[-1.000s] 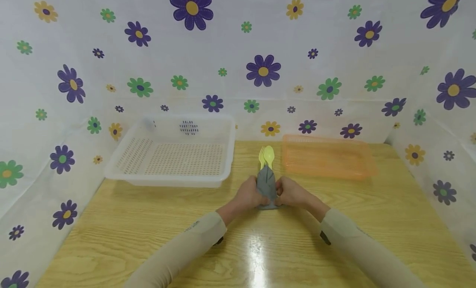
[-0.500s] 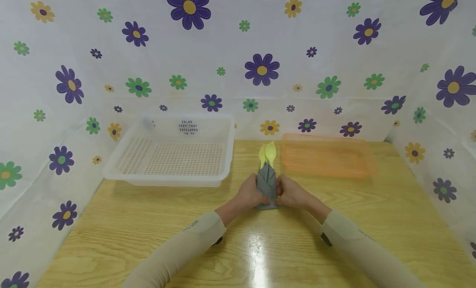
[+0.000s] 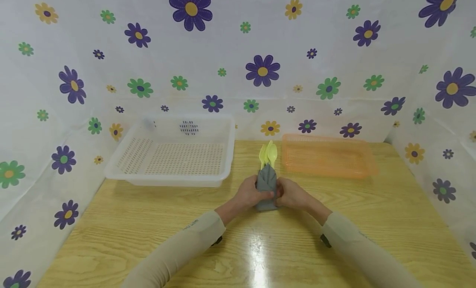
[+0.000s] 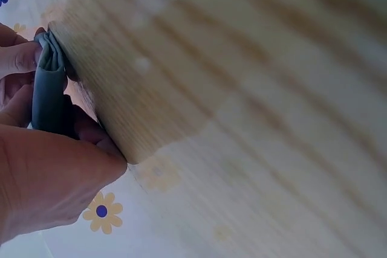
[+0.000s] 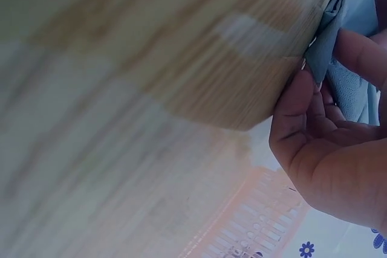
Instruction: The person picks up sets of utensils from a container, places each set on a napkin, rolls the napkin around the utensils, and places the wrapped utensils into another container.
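Note:
A grey cloth napkin point(image 3: 266, 203), folded into a narrow pouch, stands between both hands at the middle of the table. From its pointed top stick out a yellow-green plastic fork point(image 3: 262, 154), a spoon point(image 3: 272, 153) and a slim piece between them, mostly covered. My left hand point(image 3: 251, 193) grips the pouch from the left, its thumb lying across the front. My right hand point(image 3: 291, 193) pinches the right edge with curled fingers. The left wrist view shows the rolled lower end of the napkin point(image 4: 49, 95); in the right wrist view a corner of the napkin point(image 5: 320, 52) lies at my fingertips.
A white perforated basket point(image 3: 174, 179) stands at the back left of the wooden table point(image 3: 156, 222). At the back right is a shallow orange basket point(image 3: 329, 172). A flower-printed white sheet point(image 3: 223, 44) closes off the back and both sides.
My left thumb has moved up and across the napkin's front. The cutlery has shifted within the pouch, and a slim piece now shows between fork and spoon. My right hand stays at the edge.

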A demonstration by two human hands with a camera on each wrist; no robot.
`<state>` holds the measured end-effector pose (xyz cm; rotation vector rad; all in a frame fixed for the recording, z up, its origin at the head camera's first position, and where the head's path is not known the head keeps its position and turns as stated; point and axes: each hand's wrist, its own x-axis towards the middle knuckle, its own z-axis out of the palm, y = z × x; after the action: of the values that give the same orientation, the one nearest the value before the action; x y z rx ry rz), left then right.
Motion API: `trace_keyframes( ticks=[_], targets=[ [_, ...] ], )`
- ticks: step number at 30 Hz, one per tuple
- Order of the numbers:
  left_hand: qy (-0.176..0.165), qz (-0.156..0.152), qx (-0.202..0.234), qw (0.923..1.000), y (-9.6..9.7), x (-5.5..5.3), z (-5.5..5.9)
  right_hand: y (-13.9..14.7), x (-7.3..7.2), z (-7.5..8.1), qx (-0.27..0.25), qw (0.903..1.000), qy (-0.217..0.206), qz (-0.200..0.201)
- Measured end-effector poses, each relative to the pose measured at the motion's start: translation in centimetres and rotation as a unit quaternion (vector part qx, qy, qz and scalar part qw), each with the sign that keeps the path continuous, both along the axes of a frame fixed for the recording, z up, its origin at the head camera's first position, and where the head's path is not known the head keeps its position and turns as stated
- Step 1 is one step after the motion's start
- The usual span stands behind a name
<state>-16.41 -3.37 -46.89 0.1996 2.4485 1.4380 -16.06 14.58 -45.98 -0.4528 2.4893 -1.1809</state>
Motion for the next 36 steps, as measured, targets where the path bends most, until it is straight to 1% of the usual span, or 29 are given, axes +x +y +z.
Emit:
trace_keyframes(
  ticks=[5,8,12,16,18,20,24,28,32,34,36],
  targets=[
    [-0.009,-0.003,0.018,0.9998,0.0,0.0,-0.2,-0.2,0.2,0.0,0.0,0.9999,0.009,0.01],
    [-0.009,0.0,0.02,0.9998,-0.1,-0.1,-0.3,-0.3,0.3,0.0,0.002,0.9998,0.009,0.015],
    [0.011,0.001,0.013,0.9999,-0.3,-0.1,-0.3,-0.4,0.4,-0.1,0.016,0.9994,0.023,0.019],
    [0.031,-0.001,0.02,0.9993,-0.7,-0.1,-0.2,-0.4,0.4,-0.2,0.022,0.9985,0.043,0.025],
    [0.038,-0.004,0.026,0.9989,-0.8,-0.2,-0.2,-0.4,0.4,-0.2,0.019,0.9984,0.046,0.026],
    [0.037,-0.002,0.03,0.9989,-0.8,-0.1,0.0,-0.3,0.4,-0.1,0.009,0.9985,0.047,0.028],
    [0.041,-0.005,0.045,0.9981,-1.0,0.1,0.3,-0.1,0.7,0.4,-0.007,0.9979,0.053,0.037],
    [0.038,-0.011,0.082,0.9959,-1.3,0.6,0.8,0.2,1.1,1.4,-0.015,0.9963,0.066,0.053],
    [0.045,-0.019,0.126,0.9908,-1.4,1.3,1.6,0.4,1.7,2.5,-0.019,0.996,0.069,0.054],
    [0.053,-0.019,0.147,0.9876,-1.3,1.7,2.0,0.6,2.1,3.0,-0.015,0.9951,0.083,0.052],
    [0.068,-0.014,0.157,0.9851,-1.1,2.1,2.4,0.7,2.6,3.5,-0.006,0.9934,0.104,0.048]
  ],
)
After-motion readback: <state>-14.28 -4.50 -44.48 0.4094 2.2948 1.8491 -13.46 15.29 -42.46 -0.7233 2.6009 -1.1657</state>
